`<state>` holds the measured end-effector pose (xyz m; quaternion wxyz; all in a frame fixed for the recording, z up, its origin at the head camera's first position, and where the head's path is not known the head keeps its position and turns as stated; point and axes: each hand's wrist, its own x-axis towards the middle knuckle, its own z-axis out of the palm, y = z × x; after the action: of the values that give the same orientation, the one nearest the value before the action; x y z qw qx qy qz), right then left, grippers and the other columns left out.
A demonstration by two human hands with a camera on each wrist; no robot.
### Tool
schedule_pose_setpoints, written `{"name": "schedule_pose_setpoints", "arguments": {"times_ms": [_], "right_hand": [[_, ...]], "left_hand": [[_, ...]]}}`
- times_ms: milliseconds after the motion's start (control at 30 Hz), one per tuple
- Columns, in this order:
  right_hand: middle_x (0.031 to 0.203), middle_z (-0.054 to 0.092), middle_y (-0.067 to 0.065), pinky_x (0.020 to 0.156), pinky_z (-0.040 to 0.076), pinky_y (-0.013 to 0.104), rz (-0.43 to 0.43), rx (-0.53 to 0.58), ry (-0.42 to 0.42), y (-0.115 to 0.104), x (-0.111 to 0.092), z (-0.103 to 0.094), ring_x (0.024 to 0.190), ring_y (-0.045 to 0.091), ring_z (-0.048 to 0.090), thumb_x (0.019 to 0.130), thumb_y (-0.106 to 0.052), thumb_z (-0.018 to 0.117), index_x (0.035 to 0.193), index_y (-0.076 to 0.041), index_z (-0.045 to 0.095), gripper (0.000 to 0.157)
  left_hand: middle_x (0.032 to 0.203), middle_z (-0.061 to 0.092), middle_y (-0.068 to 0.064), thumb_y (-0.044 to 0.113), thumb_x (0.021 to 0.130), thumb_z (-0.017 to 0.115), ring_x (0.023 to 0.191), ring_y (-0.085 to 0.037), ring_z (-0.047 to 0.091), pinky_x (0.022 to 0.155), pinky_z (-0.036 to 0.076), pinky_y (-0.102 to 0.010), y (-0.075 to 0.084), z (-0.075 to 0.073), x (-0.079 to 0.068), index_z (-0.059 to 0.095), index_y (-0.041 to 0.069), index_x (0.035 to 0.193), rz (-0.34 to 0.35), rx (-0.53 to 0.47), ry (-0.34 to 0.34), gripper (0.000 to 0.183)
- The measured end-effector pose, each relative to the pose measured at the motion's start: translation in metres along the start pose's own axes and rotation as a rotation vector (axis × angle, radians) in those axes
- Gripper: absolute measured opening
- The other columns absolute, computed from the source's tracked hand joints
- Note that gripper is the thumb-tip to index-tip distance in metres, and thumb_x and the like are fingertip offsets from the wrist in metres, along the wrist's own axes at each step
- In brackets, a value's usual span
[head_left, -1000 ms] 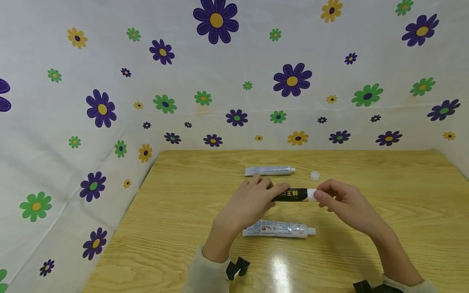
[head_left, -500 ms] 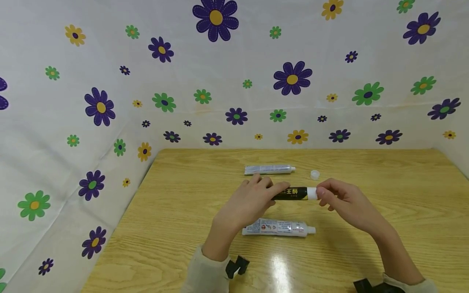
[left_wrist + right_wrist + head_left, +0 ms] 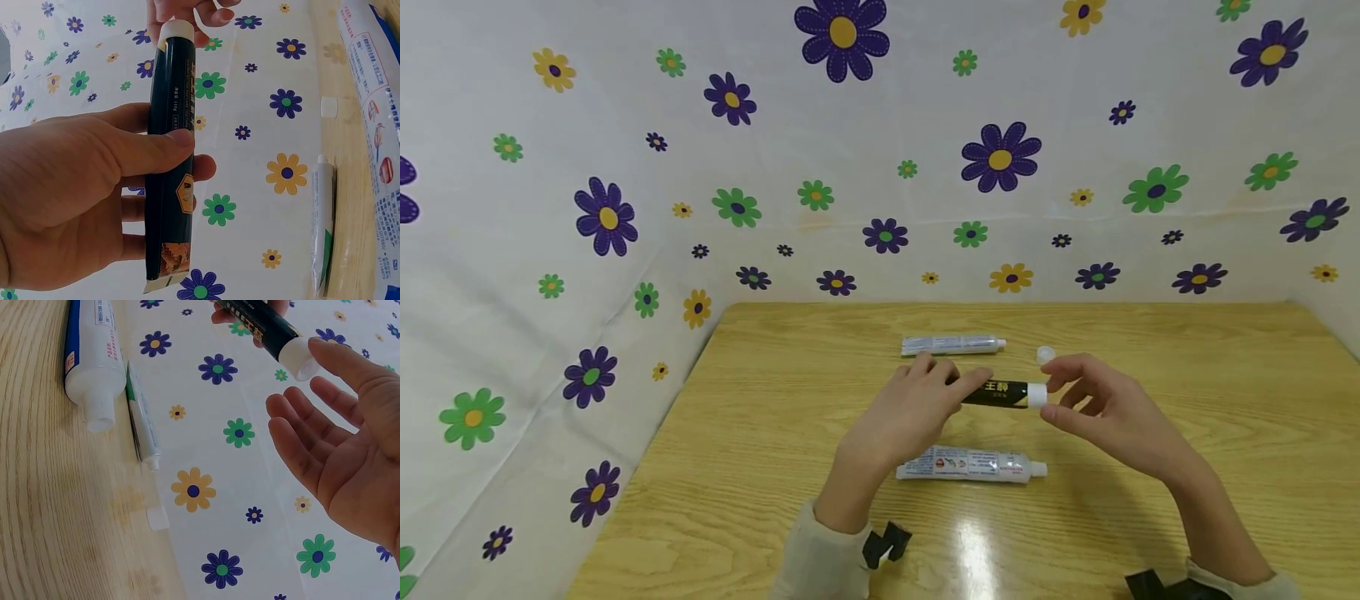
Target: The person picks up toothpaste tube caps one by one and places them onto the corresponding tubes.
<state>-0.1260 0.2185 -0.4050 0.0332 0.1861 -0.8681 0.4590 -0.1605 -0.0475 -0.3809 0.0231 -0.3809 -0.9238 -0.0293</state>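
My left hand (image 3: 898, 412) grips a black toothpaste tube (image 3: 1003, 393) above the table, thumb on one side and fingers behind in the left wrist view. Its white cap (image 3: 299, 359) sits on the end and points to the right. At that cap is my right hand (image 3: 1105, 404), thumb and fingers spread apart. In the right wrist view the thumb tip (image 3: 322, 350) overlaps the cap's edge, while the other fingers stand off it. A white toothpaste tube (image 3: 970, 465) with a bare nozzle lies nearer me, partly behind my left hand.
A smaller white tube (image 3: 955, 345), also uncapped, lies farther back on the wooden table (image 3: 760, 400). A loose white cap (image 3: 1045, 355) rests to its right, just beyond my right fingers. Flower-patterned cloth (image 3: 850, 167) hangs along the back and left side.
My right thumb and fingers, earlier pinching the black tube's cap, have spread apart around it. The left hand keeps its grip on the tube.
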Motion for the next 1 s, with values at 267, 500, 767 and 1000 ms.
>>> {"name": "schedule_pose_setpoints", "arguments": {"times_ms": [267, 500, 767, 1000], "right_hand": [[0.107, 0.062, 0.003, 0.068, 0.053, 0.026, -0.067, -0.009, 0.004, -0.0019, 0.0003, 0.0027, 0.083, 0.01, 0.063, 0.088, -0.011, 0.076, 0.122, -0.013, 0.062, 0.037], [0.108, 0.063, 0.001, 0.07, 0.053, 0.025, -0.059, -0.034, 0.021, -0.0017, 0.0006, 0.0049, 0.084, 0.01, 0.062, 0.09, -0.013, 0.074, 0.119, -0.014, 0.064, 0.031], [0.102, 0.065, -0.002, 0.068, 0.052, 0.025, -0.079, -0.021, 0.04, -0.0006, 0.0011, 0.0052, 0.082, 0.01, 0.062, 0.091, -0.01, 0.072, 0.117, -0.014, 0.064, 0.028], [0.089, 0.064, -0.003, 0.064, 0.052, 0.025, -0.103, 0.005, 0.049, 0.0001, 0.0013, 0.0054, 0.078, 0.011, 0.06, 0.091, -0.006, 0.071, 0.116, -0.014, 0.064, 0.027]], "left_hand": [[0.12, 0.06, -0.001, 0.021, 0.103, 0.054, 0.109, -0.022, 0.048, 0.097, 0.047, -0.044, 0.0009, 0.0009, -0.0004, 0.04, 0.032, 0.151, -0.018, -0.011, -0.006, 0.051], [0.117, 0.062, -0.001, 0.023, 0.101, 0.059, 0.11, -0.022, 0.052, 0.097, 0.049, -0.044, 0.0001, 0.0016, -0.0006, 0.042, 0.031, 0.149, 0.003, -0.031, 0.016, 0.052], [0.116, 0.062, -0.001, 0.024, 0.099, 0.061, 0.11, -0.022, 0.053, 0.095, 0.049, -0.044, 0.0007, -0.0003, -0.0003, 0.044, 0.031, 0.148, 0.011, -0.052, 0.013, 0.052], [0.114, 0.062, 0.0, 0.027, 0.098, 0.063, 0.109, -0.021, 0.054, 0.093, 0.051, -0.043, 0.0009, 0.0002, -0.0003, 0.045, 0.031, 0.147, 0.011, -0.056, 0.021, 0.052]]}}
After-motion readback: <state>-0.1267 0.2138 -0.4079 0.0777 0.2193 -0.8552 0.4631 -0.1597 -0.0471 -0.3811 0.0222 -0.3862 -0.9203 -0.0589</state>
